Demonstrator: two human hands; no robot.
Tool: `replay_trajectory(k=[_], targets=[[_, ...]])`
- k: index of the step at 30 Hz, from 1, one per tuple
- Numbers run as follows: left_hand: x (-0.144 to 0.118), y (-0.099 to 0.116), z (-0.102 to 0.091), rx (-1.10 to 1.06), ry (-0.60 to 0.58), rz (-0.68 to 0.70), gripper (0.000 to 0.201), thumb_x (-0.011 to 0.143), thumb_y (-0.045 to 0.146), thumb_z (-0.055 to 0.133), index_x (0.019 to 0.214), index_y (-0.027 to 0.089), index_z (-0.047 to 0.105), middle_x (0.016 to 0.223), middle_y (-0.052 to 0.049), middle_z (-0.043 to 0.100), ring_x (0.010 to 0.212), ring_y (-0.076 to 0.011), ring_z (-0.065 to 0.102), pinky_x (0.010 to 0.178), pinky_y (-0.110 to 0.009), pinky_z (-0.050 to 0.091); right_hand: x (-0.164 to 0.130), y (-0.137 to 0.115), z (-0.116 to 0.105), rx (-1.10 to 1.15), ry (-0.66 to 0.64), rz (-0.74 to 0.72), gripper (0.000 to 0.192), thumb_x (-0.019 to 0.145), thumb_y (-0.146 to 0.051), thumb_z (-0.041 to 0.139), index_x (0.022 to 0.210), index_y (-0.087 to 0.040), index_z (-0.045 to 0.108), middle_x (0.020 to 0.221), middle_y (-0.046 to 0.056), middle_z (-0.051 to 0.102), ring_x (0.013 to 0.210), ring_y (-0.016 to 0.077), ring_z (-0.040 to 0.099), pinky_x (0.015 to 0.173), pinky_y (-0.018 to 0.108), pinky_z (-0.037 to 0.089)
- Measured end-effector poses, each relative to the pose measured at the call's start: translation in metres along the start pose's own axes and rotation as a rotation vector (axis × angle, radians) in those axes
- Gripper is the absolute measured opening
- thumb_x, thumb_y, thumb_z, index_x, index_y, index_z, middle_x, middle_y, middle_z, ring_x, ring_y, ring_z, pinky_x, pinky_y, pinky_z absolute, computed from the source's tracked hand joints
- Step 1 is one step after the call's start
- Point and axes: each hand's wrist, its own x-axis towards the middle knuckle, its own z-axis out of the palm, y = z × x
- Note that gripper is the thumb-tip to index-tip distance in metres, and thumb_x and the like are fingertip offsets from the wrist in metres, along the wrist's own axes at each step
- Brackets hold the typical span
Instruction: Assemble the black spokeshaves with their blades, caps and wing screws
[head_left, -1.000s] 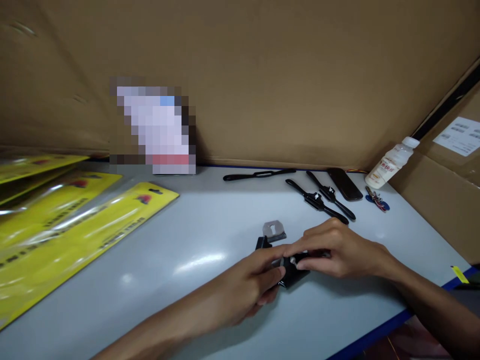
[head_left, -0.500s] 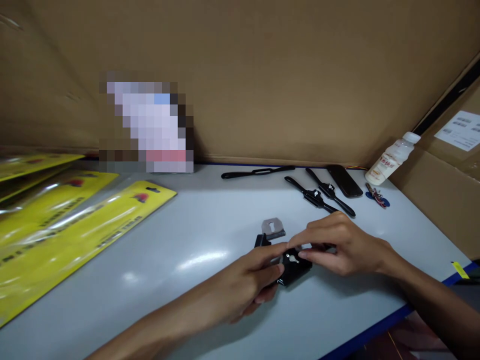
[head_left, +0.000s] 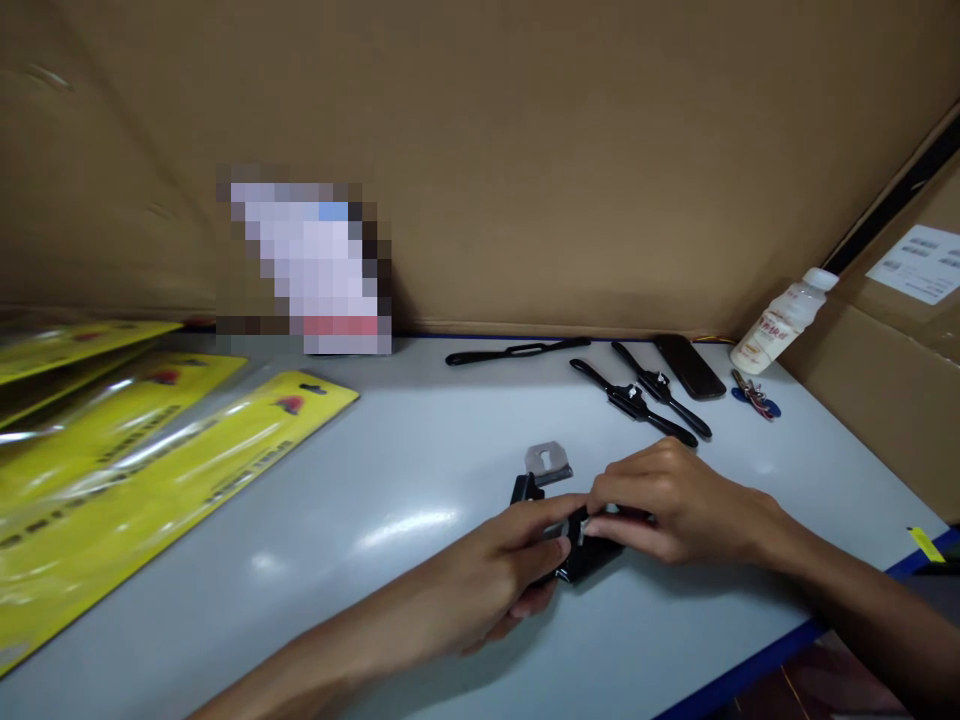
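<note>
My left hand (head_left: 510,560) is closed around a black metal part (head_left: 581,565) low over the table, its thumb and index finger along the near side. A small silver thumbscrew (head_left: 583,532) sits on that part, and my right hand (head_left: 667,505) pinches it between thumb and fingers, which partly hide it. Just behind my left fingertips stands a small black block-like piece (head_left: 527,488). A grey metal blade (head_left: 546,458) with a keyhole slot lies beyond it, on another flat piece. Two black spokeshaves (head_left: 634,400) with silver screws rest behind my right hand.
A black spokeshave body (head_left: 517,350) lies at the back edge. A phone (head_left: 688,366), a tilted bottle (head_left: 784,322) and a small bundle of wires (head_left: 756,395) are at back right. Yellow blister cards (head_left: 180,500) cover the left side. Cardboard (head_left: 525,150) walls the back.
My right thumb and fingers have moved slightly left and closed over the silver thumbscrew, which showed more openly before. My left hand keeps its hold. The view has shifted a little.
</note>
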Motion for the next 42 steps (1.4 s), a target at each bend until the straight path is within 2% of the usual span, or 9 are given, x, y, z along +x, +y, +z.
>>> replay_trajectory(k=[3,10,16,21,24,27,29,34,42], targets=[[0.001,0.0,0.0,0.015,0.014,0.007,0.058,0.094,0.04,0.046,0.149,0.023,0.038,0.055,0.01,0.037,0.036,-0.0055,0.024,0.032,-0.015,0.019,0.0,-0.001,0.003,-0.033,-0.007,-0.016,0.029,0.099,-0.029,0.05,0.08,-0.016,0.066,0.066,0.001,0.063,0.055,0.0108,0.049,0.054,0.026,0.03],[0.005,-0.006,-0.003,0.011,-0.003,0.033,0.053,0.095,0.039,0.047,0.146,0.023,0.043,0.055,0.011,0.037,0.035,-0.0047,0.025,0.03,-0.013,0.021,-0.002,-0.003,0.006,-0.18,-0.031,-0.004,0.033,0.102,-0.041,0.044,0.091,-0.016,0.064,0.067,0.001,0.063,0.055,0.0124,0.049,0.053,0.028,0.028],[0.004,-0.007,-0.001,0.011,0.014,0.039,0.055,0.093,0.043,0.048,0.144,0.023,0.045,0.055,0.01,0.038,0.036,-0.0053,0.025,0.031,-0.015,0.02,-0.001,-0.006,0.011,-0.272,0.028,-0.064,0.028,0.103,-0.032,0.042,0.097,-0.018,0.065,0.065,0.0,0.062,0.052,0.0127,0.048,0.051,0.029,0.028],[0.006,-0.007,0.0,0.001,0.012,0.041,0.058,0.092,0.047,0.049,0.146,0.025,0.043,0.054,0.01,0.037,0.036,-0.0059,0.023,0.033,-0.016,0.019,0.001,-0.01,0.018,-0.296,0.072,-0.068,0.03,0.099,-0.024,0.042,0.082,-0.017,0.065,0.059,-0.001,0.06,0.048,0.0118,0.044,0.049,0.03,0.026],[0.006,-0.01,0.0,-0.012,0.011,0.058,0.059,0.092,0.047,0.049,0.147,0.025,0.042,0.054,0.01,0.037,0.036,-0.0058,0.023,0.034,-0.017,0.019,0.0,-0.011,0.021,-0.233,0.087,-0.009,0.031,0.097,-0.022,0.041,0.076,-0.017,0.063,0.058,-0.001,0.06,0.047,0.0116,0.042,0.049,0.03,0.026],[0.007,-0.012,-0.001,-0.024,0.005,0.072,0.061,0.093,0.046,0.049,0.148,0.022,0.041,0.055,0.009,0.037,0.037,-0.0056,0.023,0.034,-0.018,0.019,-0.001,-0.01,0.018,-0.06,0.081,0.036,0.023,0.095,-0.022,0.045,0.088,-0.016,0.067,0.065,0.0,0.065,0.052,0.0115,0.049,0.051,0.027,0.033],[0.007,-0.013,-0.001,-0.017,-0.008,0.066,0.062,0.093,0.045,0.049,0.149,0.021,0.039,0.055,0.009,0.037,0.037,-0.0055,0.023,0.034,-0.018,0.019,-0.001,-0.008,0.012,0.054,0.061,0.0,0.021,0.093,-0.019,0.048,0.097,-0.016,0.069,0.07,0.001,0.067,0.055,0.0109,0.052,0.053,0.025,0.037],[0.005,-0.008,-0.002,0.001,-0.009,0.03,0.059,0.094,0.041,0.046,0.149,0.019,0.038,0.055,0.01,0.037,0.036,-0.0055,0.024,0.033,-0.017,0.02,-0.001,-0.005,-0.001,0.127,0.016,-0.011,0.023,0.092,-0.017,0.052,0.1,-0.017,0.073,0.072,0.002,0.069,0.056,0.0108,0.054,0.054,0.024,0.04],[-0.002,0.005,0.001,0.028,0.012,0.032,0.029,0.094,0.031,0.046,0.116,0.017,0.059,0.058,0.009,0.039,0.037,-0.0044,0.026,0.034,-0.017,0.018,-0.002,-0.002,-0.009,0.178,-0.095,0.031,0.027,0.093,-0.019,0.059,0.118,-0.02,0.07,0.084,0.004,0.074,0.067,0.0125,0.063,0.064,0.025,0.045]])
